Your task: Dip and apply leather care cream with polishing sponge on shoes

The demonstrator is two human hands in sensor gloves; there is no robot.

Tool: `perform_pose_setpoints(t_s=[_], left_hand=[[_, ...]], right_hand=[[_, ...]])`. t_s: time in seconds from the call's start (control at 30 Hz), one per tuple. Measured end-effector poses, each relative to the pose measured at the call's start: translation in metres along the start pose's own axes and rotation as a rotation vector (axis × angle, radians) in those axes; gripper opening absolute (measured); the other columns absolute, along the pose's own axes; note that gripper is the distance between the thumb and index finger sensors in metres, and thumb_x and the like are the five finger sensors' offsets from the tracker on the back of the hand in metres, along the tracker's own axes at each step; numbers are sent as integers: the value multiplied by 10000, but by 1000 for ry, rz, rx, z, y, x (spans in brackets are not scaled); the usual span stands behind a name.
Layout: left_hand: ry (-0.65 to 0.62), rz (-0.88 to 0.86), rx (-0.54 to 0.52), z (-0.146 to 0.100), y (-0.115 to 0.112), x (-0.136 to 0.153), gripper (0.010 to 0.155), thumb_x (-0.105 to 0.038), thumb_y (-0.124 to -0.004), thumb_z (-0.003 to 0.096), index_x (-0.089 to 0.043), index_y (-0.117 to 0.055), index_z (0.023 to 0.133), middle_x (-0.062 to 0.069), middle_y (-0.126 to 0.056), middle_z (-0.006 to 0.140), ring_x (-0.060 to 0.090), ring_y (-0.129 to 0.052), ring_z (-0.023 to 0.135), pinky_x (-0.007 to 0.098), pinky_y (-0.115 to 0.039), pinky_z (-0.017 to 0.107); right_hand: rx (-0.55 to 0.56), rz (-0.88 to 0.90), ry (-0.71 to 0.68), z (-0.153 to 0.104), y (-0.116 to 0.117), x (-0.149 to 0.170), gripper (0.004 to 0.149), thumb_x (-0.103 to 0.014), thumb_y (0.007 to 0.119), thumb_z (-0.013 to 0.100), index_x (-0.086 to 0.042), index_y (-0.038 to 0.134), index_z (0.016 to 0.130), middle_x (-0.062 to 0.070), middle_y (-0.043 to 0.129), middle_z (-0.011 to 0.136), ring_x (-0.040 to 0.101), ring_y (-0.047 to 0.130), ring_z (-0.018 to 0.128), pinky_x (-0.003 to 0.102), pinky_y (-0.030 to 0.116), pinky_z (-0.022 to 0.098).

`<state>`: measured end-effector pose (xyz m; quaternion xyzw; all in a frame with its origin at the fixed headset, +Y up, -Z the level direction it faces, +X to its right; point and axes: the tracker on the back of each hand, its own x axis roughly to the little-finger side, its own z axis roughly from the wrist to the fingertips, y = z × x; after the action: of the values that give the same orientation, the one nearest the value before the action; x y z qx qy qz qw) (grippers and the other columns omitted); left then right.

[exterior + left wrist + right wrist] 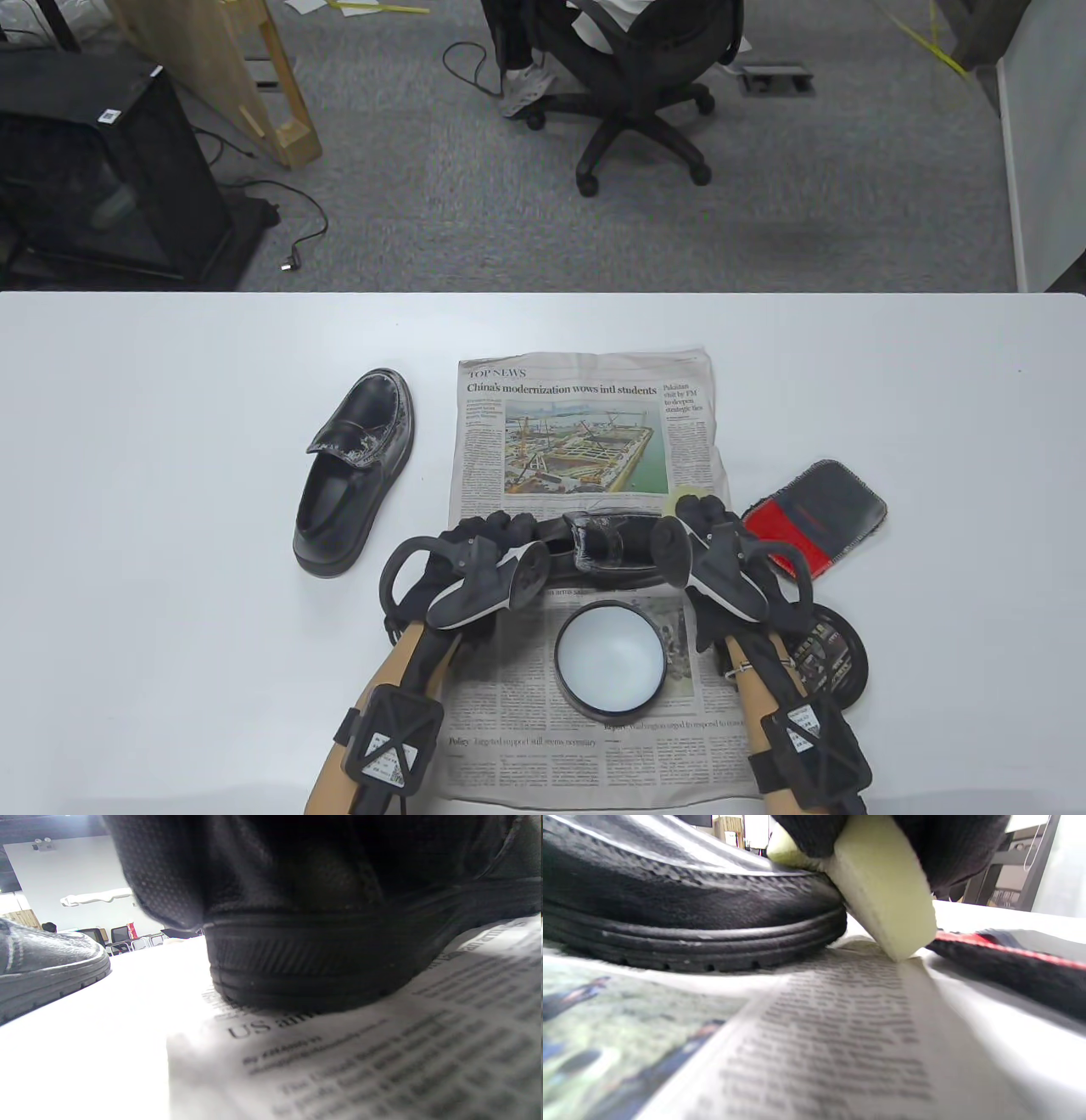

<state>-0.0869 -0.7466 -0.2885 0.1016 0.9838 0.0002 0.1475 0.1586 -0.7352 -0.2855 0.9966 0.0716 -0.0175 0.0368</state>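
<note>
Steadying the near shoe (pixel 607 543) with my left grip (pixel 484 552), right grip (pixel 721 552) pinching the sponge (pixel 882 891) against its toe (far shoe (pixel 356 467) already streaked); spreading remains.

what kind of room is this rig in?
Most likely an office or lab space, not a workshop or home: grey carpet, a black swivel office chair on casters with someone seated in it, and a plain white table. A power cable trails across the floor beside black equipment.
</note>
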Motion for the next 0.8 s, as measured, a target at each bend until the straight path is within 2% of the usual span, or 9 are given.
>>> perform_pose_setpoints(t_s=[0.1,0.17,0.27,0.4,0.47,0.57,0.67,0.73,0.8], left_hand=[[2,5,2,0,0,0,763,-663,-754,352,-337,-680,1038,20,-880,1022,261,-909,865,400,-846,578],[1,5,1,0,0,0,770,-663,-755,353,-329,-678,1043,21,-881,1023,264,-911,865,400,-845,580],[1,-5,10,0,0,0,797,-664,-756,358,-314,-654,1067,30,-863,1043,277,-900,881,406,-843,588],[-19,-50,18,-3,2,4,854,-656,-763,378,-312,-551,1130,30,-780,1126,304,-877,926,425,-836,616],[-40,-102,20,-5,4,8,880,-634,-772,390,-311,-487,1157,51,-691,1190,318,-848,963,446,-824,639],[-95,-213,40,-10,8,19,824,-589,-786,419,-391,-455,1147,76,-574,1249,350,-783,1021,486,-780,693],[-103,-292,4,-20,13,30,713,-562,-807,426,-424,-584,1089,76,-604,1236,344,-794,1013,487,-785,688],[-90,-255,30,-25,13,34,633,-569,-811,421,-419,-688,1024,63,-645,1221,343,-804,1006,480,-796,682],[-49,-175,66,-25,11,37,616,-575,-809,422,-443,-687,1011,76,-667,1211,334,-835,984,440,-834,659]], right_hand=[[-22,12,-51,-19,-3,9,501,-229,617,618,-95,514,1089,203,677,1075,395,841,895,457,760,632],[-25,40,-86,-32,-7,15,502,-236,622,616,-108,521,1090,196,680,1077,388,842,898,451,762,635],[35,102,-96,-52,-19,31,498,-243,627,614,-153,530,1095,163,666,1095,379,821,922,456,744,650],[166,11,57,-69,-27,67,497,-244,632,616,-164,533,1096,148,658,1106,379,792,948,470,721,665],[164,-61,180,-70,-22,87,500,-246,636,615,-157,537,1097,147,656,1109,383,786,952,476,715,667],[55,-120,350,-66,-3,120,504,-243,636,619,-143,534,1102,160,650,1112,399,772,958,492,699,672],[-53,-89,470,-63,18,147,511,-238,636,621,-119,533,1107,186,644,1113,420,765,955,506,692,668],[-155,0,479,-62,31,157,522,-269,630,625,-111,533,1113,191,650,1113,433,765,954,516,693,664],[-258,151,442,-61,39,161,590,-390,581,633,-86,510,1133,227,568,1141,475,675,989,553,663,671]])
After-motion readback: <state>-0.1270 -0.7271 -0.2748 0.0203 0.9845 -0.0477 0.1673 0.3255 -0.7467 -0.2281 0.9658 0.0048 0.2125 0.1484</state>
